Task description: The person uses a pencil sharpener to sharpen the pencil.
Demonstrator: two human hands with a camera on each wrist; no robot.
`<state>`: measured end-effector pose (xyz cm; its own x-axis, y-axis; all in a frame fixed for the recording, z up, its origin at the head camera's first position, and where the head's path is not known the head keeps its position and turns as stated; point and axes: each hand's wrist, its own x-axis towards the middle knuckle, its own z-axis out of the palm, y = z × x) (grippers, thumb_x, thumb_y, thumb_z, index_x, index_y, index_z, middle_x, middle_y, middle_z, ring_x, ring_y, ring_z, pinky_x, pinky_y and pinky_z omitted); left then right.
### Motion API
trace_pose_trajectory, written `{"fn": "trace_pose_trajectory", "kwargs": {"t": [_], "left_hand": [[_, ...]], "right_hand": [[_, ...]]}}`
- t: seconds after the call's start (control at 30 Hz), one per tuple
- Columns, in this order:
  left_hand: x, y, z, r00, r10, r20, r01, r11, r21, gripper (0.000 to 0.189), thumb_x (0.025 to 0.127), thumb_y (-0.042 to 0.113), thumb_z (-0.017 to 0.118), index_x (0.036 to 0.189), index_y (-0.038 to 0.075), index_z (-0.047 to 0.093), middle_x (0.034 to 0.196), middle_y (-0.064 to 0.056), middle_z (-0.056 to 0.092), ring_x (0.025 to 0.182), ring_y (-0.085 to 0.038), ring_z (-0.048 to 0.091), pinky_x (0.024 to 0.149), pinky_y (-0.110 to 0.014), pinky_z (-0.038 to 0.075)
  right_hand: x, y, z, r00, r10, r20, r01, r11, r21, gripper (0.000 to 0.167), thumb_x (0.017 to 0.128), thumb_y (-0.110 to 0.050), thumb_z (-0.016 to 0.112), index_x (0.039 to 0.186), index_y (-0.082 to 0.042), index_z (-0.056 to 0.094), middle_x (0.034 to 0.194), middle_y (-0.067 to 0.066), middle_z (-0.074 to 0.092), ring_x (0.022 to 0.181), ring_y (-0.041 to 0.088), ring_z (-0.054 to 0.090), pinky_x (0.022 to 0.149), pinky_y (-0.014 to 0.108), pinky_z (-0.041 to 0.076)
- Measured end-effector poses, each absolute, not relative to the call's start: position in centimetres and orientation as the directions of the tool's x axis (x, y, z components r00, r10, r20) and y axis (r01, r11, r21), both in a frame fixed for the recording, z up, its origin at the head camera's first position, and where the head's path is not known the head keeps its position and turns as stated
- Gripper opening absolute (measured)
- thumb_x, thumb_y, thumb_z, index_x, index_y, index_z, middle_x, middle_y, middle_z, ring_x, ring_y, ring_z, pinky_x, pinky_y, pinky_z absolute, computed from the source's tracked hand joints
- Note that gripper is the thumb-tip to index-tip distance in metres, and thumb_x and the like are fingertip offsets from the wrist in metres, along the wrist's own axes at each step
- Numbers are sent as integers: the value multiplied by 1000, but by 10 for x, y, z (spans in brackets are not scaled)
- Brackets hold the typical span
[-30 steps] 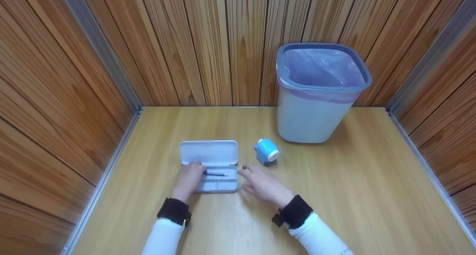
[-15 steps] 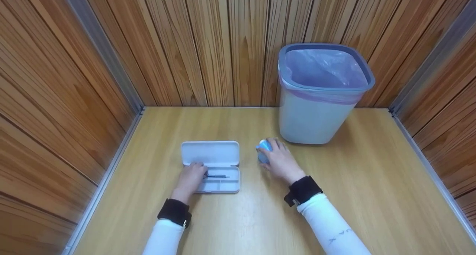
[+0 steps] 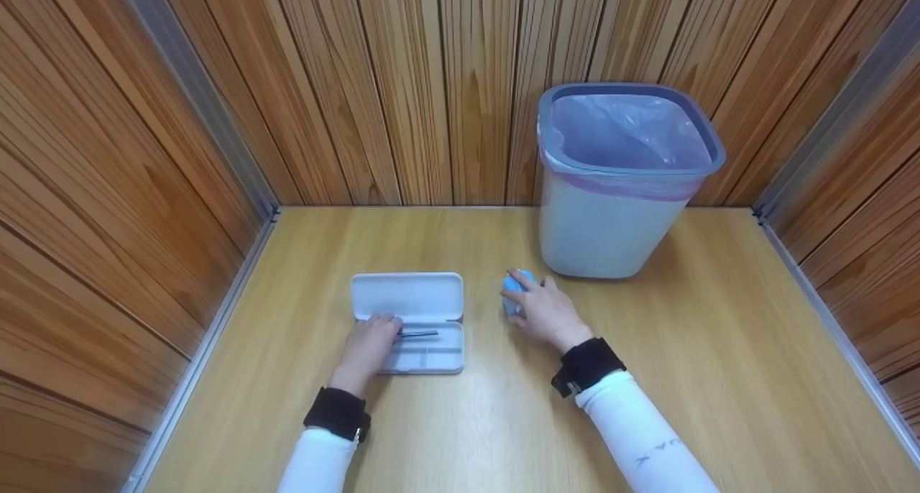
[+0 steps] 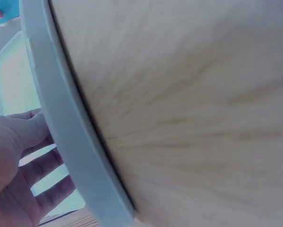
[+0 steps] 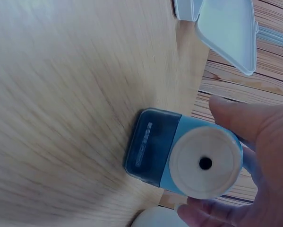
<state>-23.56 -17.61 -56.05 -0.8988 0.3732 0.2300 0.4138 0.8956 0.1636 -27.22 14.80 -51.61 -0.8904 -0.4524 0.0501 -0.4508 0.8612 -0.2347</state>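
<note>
A grey-white pencil case [image 3: 407,294] lies with its lid raised on the table, left of centre in the head view. My left hand [image 3: 368,346] reaches into its tray and pinches one end of a dark, thin pencil [image 3: 422,333], whose other end points right. In the left wrist view the case's front wall [image 4: 68,109] hides the fingertips and the pencil. To the right of the case, my right hand [image 3: 550,315] grips a blue pencil sharpener [image 5: 172,151] standing on the table. Its round, pale face with a dark hole shows in the right wrist view, thumb and fingers on opposite sides.
A tall white waste bin [image 3: 604,227] with a grey rim and a plastic liner stands behind the sharpener at the back right. Wood-panelled walls [image 3: 474,119] close off the table [image 3: 460,435] at the back and both sides.
My right hand has moved from beside the case to the sharpener and taken hold of it; the sharpener has shifted slightly. The pencil's angle has changed a little while the left hand stays in the case.
</note>
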Motion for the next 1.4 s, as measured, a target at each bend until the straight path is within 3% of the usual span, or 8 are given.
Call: {"fn": "trace_pose_trajectory", "kwargs": {"t": [0.17,0.3,0.53,0.73,0.87,1.03,1.23,1.4], "left_hand": [[-234,-172,-555,-902,369,226,406,903,144,8,84,1,67,82,7,63,81,-7,64,76,-28,62,68,-44,52],[-232,-168,-551,-905,360,225,396,908,139,9,88,2,67,83,9,63,78,-5,62,72,-24,59,65,-40,50],[-228,-160,-542,-899,361,249,402,905,140,11,90,2,66,82,10,64,76,-3,63,70,-21,59,62,-37,50],[-225,-154,-536,-892,362,270,401,910,104,9,92,12,67,83,11,67,76,-2,64,69,-21,62,57,-37,50],[-222,-150,-530,-904,360,231,397,906,143,8,94,12,65,88,11,69,78,-1,65,71,-19,61,60,-35,50],[-219,-143,-525,-911,363,197,400,894,202,6,94,8,65,94,10,71,80,-1,65,73,-17,60,66,-32,50],[-215,-134,-525,-893,401,205,440,875,201,7,92,7,67,95,11,72,81,-1,66,73,-17,61,66,-31,52],[-212,-127,-525,-884,425,195,461,860,217,7,93,10,67,98,11,72,81,0,66,72,-14,60,66,-29,52]], "right_hand": [[-272,152,-514,-889,-457,10,-443,858,-261,74,71,-7,87,138,-19,58,156,12,31,124,52,41,93,58,48],[-273,154,-511,-882,-471,16,-462,858,-225,71,71,6,82,134,-19,61,150,18,37,120,53,47,91,61,48],[-275,155,-509,-878,-474,64,-478,869,-126,60,74,6,78,127,-19,67,141,19,46,103,43,62,77,53,56],[-273,159,-504,-888,-443,119,-456,883,-110,53,69,-10,85,120,-15,70,122,16,56,93,37,64,69,52,55],[-272,160,-499,-909,-411,76,-417,904,-98,61,64,-24,91,121,-14,70,117,16,57,97,38,60,78,55,52],[-272,162,-498,-903,-427,46,-430,898,-96,67,62,-30,93,120,-7,68,121,18,59,109,40,53,90,57,44],[-271,166,-500,-896,-444,11,-439,880,-181,60,65,-31,90,114,-5,67,101,11,67,95,33,60,86,51,47],[-266,166,-502,-893,-450,-3,-436,868,-238,62,67,-40,88,116,-8,68,100,8,67,92,30,60,84,49,49]]}}
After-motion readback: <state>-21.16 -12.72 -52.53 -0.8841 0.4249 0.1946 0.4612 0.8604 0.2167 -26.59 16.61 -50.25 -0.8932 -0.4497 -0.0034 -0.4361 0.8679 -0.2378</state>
